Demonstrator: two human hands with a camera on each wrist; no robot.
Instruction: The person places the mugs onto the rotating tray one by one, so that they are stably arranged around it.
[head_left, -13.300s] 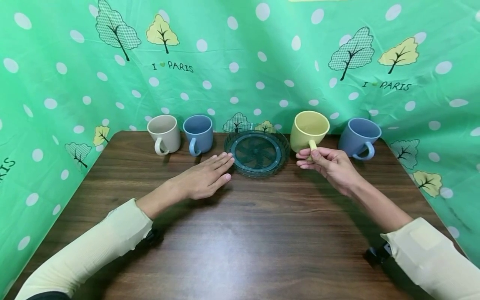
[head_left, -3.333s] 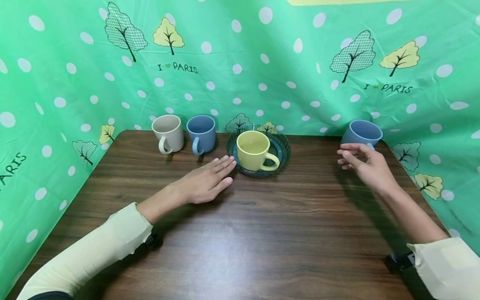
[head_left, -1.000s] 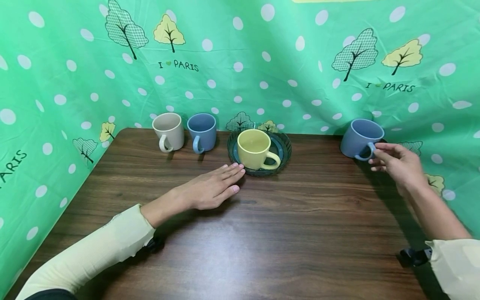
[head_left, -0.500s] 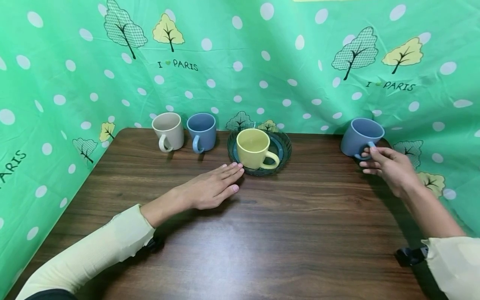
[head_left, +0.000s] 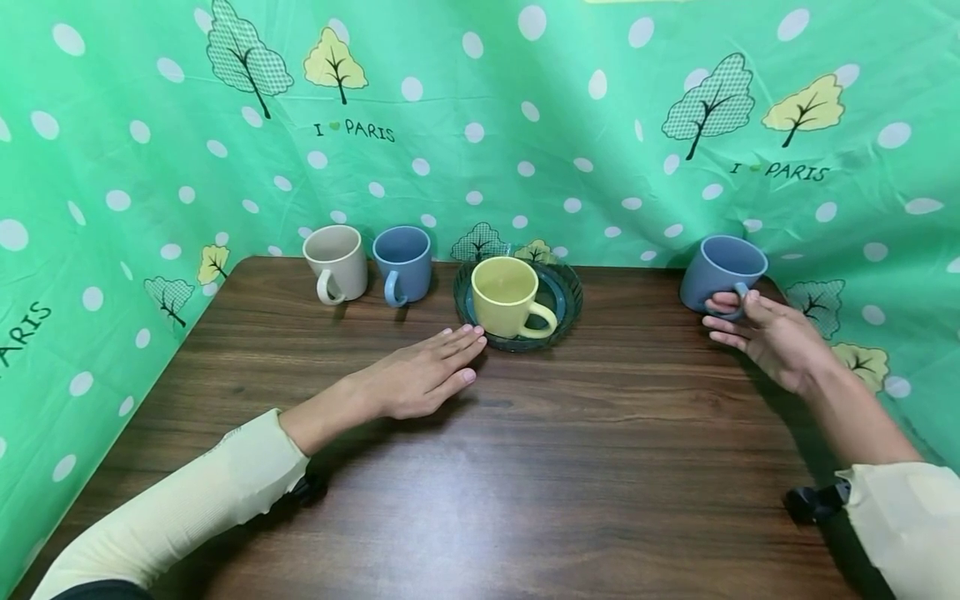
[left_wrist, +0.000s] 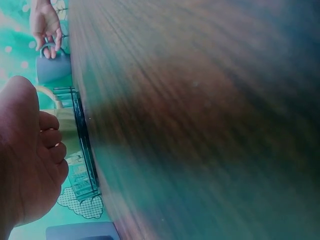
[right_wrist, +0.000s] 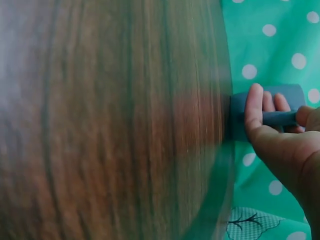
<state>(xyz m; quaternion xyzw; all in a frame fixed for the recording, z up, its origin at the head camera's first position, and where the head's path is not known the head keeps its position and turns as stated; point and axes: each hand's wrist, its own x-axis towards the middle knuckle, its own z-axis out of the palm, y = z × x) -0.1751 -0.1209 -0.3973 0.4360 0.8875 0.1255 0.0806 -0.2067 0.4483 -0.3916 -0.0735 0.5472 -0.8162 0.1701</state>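
At the far right of the table a blue mug (head_left: 705,279) stands upright, and my right hand (head_left: 780,343) holds its handle, with fingers put through the loop and the thumb on top. The right wrist view shows those fingers hooked round the handle, against the mug (right_wrist: 292,95). My left hand (head_left: 420,375) lies palm down with straight fingers, its fingertips at the near left rim of a dark clear glass dish (head_left: 572,304). In that dish stands a yellow mug (head_left: 498,304), handle to the right. The left wrist view shows the dish edge (left_wrist: 82,140) beyond my left hand.
To the left of the dish, a second blue mug (head_left: 405,271) and a grey-white mug (head_left: 341,267) stand side by side along the back edge of the wooden table (head_left: 480,483). A green patterned cloth (head_left: 450,83) hangs closely behind the table and at its sides.
The yellow mug went from the table right of the dish into the dish. My right hand left it, moved right and took the blue mug's handle. My left hand stays by the dish.
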